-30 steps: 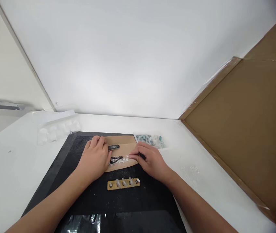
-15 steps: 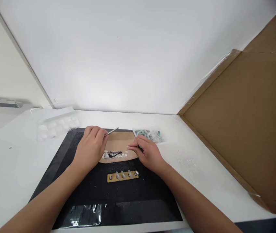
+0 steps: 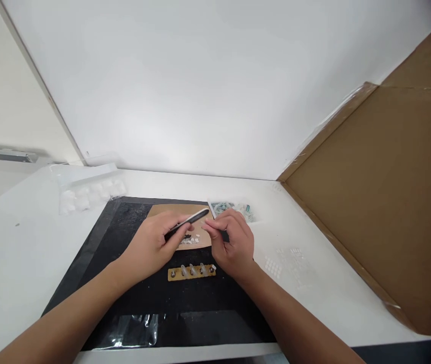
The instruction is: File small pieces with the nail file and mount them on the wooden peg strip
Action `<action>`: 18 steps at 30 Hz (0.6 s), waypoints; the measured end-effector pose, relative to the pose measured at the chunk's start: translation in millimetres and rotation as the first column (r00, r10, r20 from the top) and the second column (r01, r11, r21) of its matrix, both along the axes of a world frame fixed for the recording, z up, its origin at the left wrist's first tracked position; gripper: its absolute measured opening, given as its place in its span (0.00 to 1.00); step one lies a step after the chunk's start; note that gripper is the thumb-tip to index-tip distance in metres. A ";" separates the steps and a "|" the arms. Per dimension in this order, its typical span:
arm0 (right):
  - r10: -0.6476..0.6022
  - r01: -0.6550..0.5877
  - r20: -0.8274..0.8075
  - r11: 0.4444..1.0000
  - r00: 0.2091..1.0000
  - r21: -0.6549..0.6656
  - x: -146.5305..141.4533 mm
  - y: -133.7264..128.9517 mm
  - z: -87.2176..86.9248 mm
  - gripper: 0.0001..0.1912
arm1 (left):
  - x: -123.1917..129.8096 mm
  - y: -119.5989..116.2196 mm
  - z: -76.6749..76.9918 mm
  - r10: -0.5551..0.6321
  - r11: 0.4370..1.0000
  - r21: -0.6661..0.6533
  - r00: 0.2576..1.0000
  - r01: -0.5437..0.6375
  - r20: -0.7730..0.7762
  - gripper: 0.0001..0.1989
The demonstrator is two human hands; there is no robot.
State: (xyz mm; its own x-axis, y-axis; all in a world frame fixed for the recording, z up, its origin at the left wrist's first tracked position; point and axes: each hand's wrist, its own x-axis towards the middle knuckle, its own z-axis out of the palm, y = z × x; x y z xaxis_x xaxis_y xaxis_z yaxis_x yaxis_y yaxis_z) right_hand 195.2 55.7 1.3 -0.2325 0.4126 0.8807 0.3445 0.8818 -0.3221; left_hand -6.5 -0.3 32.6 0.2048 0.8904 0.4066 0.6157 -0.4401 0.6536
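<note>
My left hand (image 3: pixel 158 240) is closed around a slim, flat, dark stick with a pale edge and a rounded end, which looks like a nail file (image 3: pixel 189 222). Its free end slants up to the right. Close beside that end, my right hand (image 3: pixel 232 240) pinches a small, pale, clear piece, probably a nail tip (image 3: pixel 205 223), mostly covered by the fingertips. Below both hands, a tan strip (image 3: pixel 187 278) carries several translucent nail tips (image 3: pixel 192 270) on small round studs. White and black bits (image 3: pixel 190 240) lie on a brown sheet (image 3: pixel 162 208), partly behind my left hand.
A black mat (image 3: pixel 124 293) lies under the work on a white table (image 3: pixel 22 263). A clear bag of teal and white pieces (image 3: pixel 234 208) lies behind my right hand. Clear packaging (image 3: pixel 92 192) sits at back left, small clear pieces (image 3: pixel 291 263) at right, beside a cardboard wall (image 3: pixel 382 202).
My left hand has moved right and lower, bringing the file close to the right fingertips and turning its flat dark face into view. My right hand stays near its place, still pinching.
</note>
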 end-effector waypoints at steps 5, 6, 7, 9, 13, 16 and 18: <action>-0.172 0.172 0.054 0.985 0.984 -0.006 -1.2 3.7 -2.2 0.07 | 10.3 -7.1 0.6 -0.039 0.976 -0.205 0.982 0.077 0.183 0.13; -0.189 0.190 0.059 0.982 0.980 -0.006 -1.4 3.8 -2.0 0.08 | 11.2 -7.6 0.3 -0.039 0.972 -0.217 0.977 0.085 0.211 0.13; -0.204 0.205 0.063 0.979 0.977 -0.005 -1.9 3.6 -1.6 0.08 | 11.8 -7.8 -0.1 -0.033 0.970 -0.227 0.971 0.088 0.238 0.13; -0.224 0.224 0.081 0.974 0.971 0.004 -3.4 2.4 -0.9 0.09 | 12.6 -8.3 -0.9 -0.008 0.968 -0.239 0.959 0.078 0.282 0.13; -0.203 0.193 0.152 0.978 0.967 0.082 -7.1 -1.3 -1.5 0.10 | 13.9 -10.0 -1.3 0.011 0.973 -0.223 0.960 0.054 0.280 0.13; -0.195 0.169 0.203 0.976 0.960 0.136 -9.3 -2.3 -2.3 0.11 | 14.1 -11.0 -1.4 0.017 0.978 -0.207 0.970 0.035 0.243 0.16; -0.251 0.224 0.190 0.963 0.949 0.152 -10.2 -1.9 -2.1 0.12 | 13.8 -11.2 -1.9 0.031 0.979 -0.201 0.971 0.017 0.235 0.14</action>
